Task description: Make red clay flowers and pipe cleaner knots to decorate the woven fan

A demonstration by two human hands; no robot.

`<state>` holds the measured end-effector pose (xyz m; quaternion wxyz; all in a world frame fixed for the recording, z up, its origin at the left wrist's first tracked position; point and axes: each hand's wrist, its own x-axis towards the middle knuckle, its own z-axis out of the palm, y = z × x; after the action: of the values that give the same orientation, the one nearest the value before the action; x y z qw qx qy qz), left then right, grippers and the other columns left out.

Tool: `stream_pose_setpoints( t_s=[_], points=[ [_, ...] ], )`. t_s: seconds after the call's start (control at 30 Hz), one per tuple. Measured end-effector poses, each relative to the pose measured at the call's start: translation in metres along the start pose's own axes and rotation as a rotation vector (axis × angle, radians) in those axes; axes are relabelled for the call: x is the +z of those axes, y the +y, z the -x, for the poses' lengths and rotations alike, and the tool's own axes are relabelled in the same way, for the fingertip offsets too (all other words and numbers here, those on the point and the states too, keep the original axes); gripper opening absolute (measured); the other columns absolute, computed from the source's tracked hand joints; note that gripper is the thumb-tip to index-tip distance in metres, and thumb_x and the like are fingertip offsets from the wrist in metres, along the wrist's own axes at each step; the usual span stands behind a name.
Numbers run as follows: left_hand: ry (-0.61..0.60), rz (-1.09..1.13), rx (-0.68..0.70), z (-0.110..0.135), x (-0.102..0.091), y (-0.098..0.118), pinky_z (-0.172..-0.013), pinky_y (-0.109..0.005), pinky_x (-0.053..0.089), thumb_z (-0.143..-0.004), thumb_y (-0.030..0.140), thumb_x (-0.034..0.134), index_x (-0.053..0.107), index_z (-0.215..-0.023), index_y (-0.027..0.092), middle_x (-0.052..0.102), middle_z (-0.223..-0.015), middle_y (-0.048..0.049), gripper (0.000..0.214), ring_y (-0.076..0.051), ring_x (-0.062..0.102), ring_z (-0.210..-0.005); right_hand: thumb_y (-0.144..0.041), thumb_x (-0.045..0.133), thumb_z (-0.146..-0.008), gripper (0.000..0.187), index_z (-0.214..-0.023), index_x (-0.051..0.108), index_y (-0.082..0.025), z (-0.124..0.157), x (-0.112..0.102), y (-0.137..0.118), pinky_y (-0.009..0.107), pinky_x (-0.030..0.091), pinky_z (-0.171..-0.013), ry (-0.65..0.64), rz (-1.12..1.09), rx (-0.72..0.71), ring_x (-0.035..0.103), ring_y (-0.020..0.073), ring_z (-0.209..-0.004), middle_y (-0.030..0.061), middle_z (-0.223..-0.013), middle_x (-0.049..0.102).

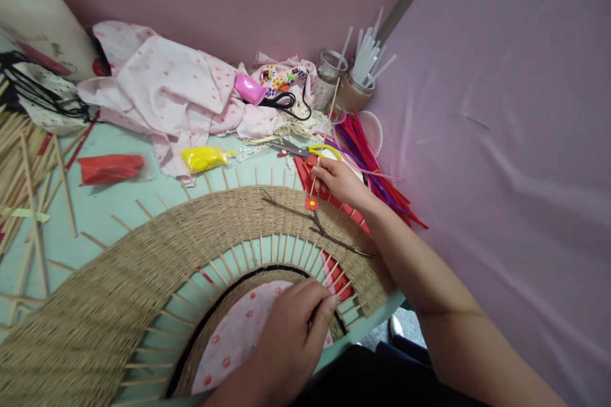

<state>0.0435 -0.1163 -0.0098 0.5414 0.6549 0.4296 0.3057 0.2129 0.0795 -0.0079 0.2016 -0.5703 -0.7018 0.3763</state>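
A large round woven piece (pixel 157 254) of tan cord on wooden spokes lies on the pale green table (pixel 109 200), with a floral fabric centre (pixel 243 331). My left hand (pixel 298 331) rests on the inner woven ring, its fingers curled and pressed down on the weave. My right hand (pixel 337 181) pinches a thin wooden stick (pixel 327 127) that stands nearly upright, its lower end at a small red flower (pixel 311 203) on the outer weave. A dark twig (pixel 317 226) lies across the weave beside the flower.
Pink spotted cloth (pixel 162 86) is heaped at the back. Scissors with yellow handles (pixel 308 151), a yellow packet (pixel 203 158), a red packet (pixel 109 168), red and purple pipe cleaners (pixel 377 168), jars holding glue sticks (pixel 356 79) and loose sticks (pixel 23 172) at left surround the work.
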Motion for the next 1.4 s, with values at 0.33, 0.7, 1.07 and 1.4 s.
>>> stream_pose_setpoints(
  t_s=[0.33,0.7,1.07,1.4],
  points=[
    [0.014,0.001,0.011,-0.001,-0.001,0.001,-0.061,-0.026,0.037,-0.097,0.028,0.039,0.048,-0.068,0.019,0.055,-0.066,-0.0007,0.031,-0.013,0.05,-0.065,-0.026,0.048,-0.09,0.027,-0.064,0.05,-0.02,-0.003,0.002,-0.004,0.023,0.039,-0.057,-0.026,0.006,0.021,0.052,0.0108,-0.053,-0.0029,-0.058,0.061],
    [0.035,-0.026,0.014,-0.001,0.001,0.002,-0.061,-0.025,0.038,-0.097,0.03,0.039,0.049,-0.069,0.019,0.053,-0.066,-0.0001,0.032,-0.013,0.051,-0.064,-0.029,0.05,-0.09,0.021,-0.071,0.05,-0.02,0.023,-0.025,-0.026,0.023,0.04,-0.053,0.229,-0.149,-0.028,0.051,0.0098,-0.05,-0.0026,-0.059,0.06],
    [0.005,-0.098,0.048,0.009,0.008,0.016,-0.064,-0.025,0.038,-0.097,0.032,0.039,0.051,-0.07,0.019,0.054,-0.068,-0.0007,0.033,-0.014,0.052,-0.067,-0.04,0.053,-0.088,0.025,-0.072,0.052,-0.02,0.083,-0.026,-0.02,0.024,0.042,-0.056,0.328,-0.252,-0.049,0.051,0.0103,-0.052,-0.0032,-0.061,0.058],
    [-0.058,-0.164,-0.012,0.014,0.017,0.024,-0.067,-0.027,0.038,-0.097,0.033,0.039,0.053,-0.072,0.019,0.058,-0.071,-0.0014,0.032,-0.016,0.054,-0.071,-0.04,0.056,-0.084,0.029,-0.064,0.05,-0.02,0.026,0.012,0.01,0.021,0.039,-0.048,0.374,-0.384,0.058,0.047,0.0086,-0.047,-0.0036,-0.056,0.056]
  ],
)
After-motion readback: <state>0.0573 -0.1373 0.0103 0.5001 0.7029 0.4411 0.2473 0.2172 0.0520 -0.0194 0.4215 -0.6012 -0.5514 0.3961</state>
